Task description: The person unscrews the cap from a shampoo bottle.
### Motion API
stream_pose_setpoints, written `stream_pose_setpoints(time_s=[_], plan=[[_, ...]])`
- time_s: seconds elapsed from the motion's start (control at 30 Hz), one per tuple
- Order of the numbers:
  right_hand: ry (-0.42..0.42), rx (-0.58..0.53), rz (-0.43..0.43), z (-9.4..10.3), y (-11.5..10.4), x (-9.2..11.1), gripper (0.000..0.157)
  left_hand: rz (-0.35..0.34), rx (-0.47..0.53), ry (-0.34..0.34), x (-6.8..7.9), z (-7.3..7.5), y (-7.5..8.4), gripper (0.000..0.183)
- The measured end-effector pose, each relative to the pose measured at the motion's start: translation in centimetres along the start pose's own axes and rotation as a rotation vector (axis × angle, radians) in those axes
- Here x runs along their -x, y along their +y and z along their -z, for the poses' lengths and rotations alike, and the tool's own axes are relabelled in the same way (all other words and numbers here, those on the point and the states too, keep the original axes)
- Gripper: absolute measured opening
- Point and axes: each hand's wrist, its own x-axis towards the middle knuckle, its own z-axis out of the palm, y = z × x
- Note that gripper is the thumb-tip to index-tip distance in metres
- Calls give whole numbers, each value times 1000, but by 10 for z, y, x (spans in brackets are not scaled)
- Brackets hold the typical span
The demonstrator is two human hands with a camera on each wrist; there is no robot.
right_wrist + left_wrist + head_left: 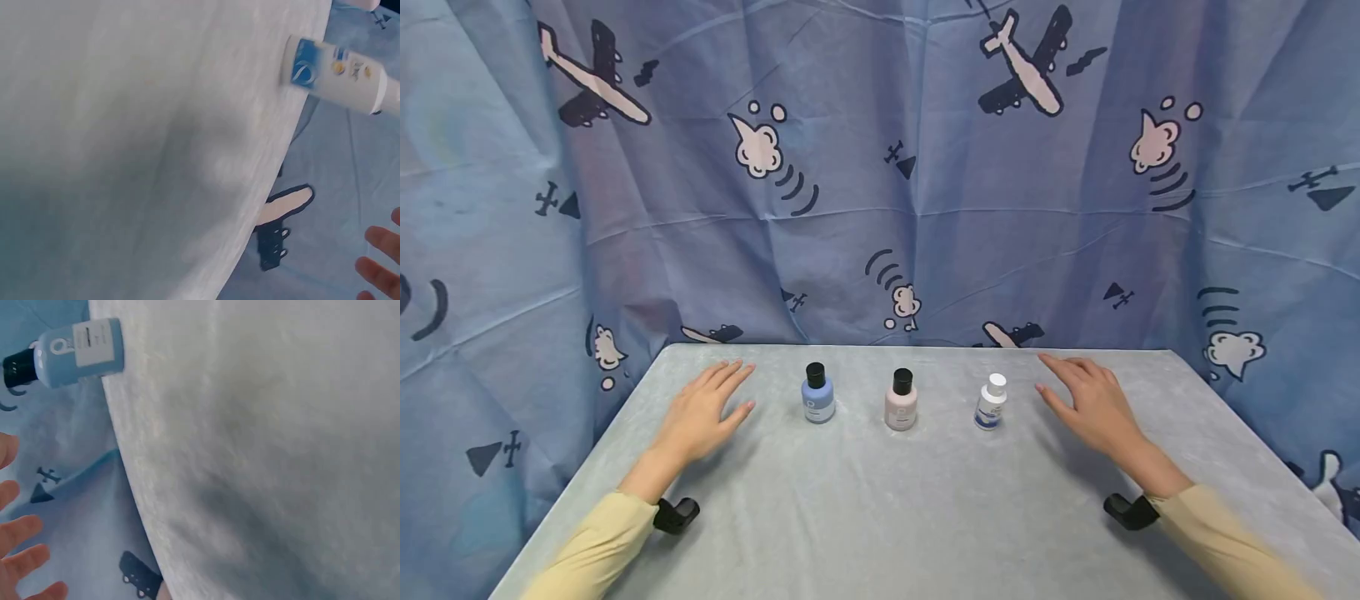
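Observation:
Three small bottles stand upright in a row on the table. The blue bottle [818, 402] with a black cap is at the left, and the pale pink bottle [901, 408], also black-capped, is in the middle. At the right stands a white bottle [989, 407] with a white cap and a blue-marked label. My left hand [700, 412] hovers left of the blue bottle, fingers spread, holding nothing. To the right of the white bottle is my right hand [1096, 407], its fingers extended and apart from it. In the left wrist view the blue bottle [81, 353] shows its label.
A pale grey cloth covers the table [850, 517]. Behind it and at both sides hangs a blue curtain [835, 167] printed with planes and clouds. Each wrist carries a black strap mount, such as the left wrist mount [676, 517].

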Motion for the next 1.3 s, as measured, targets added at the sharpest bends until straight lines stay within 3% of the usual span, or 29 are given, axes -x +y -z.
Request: stream_pose_setpoints(time_s=[0.17, 0.37, 0.77, 1.13, 1.3], plan=[[157, -16, 62, -1, -12, -5, 39, 5, 33, 46, -2, 0, 8, 51], [242, -51, 98, -2, -30, -12, 33, 31, 85, 112, -3, -2, 19, 44], [287, -143, 66, -12, -67, -22, 28, 136, 166, 206, -8, -10, 40, 35], [295, -250, 76, -28, -107, -32, 25, 163, 239, 306, -9, -17, 61, 34], [291, -303, 71, -34, -124, -38, 26, 186, 226, 340, -13, -21, 71, 34]])
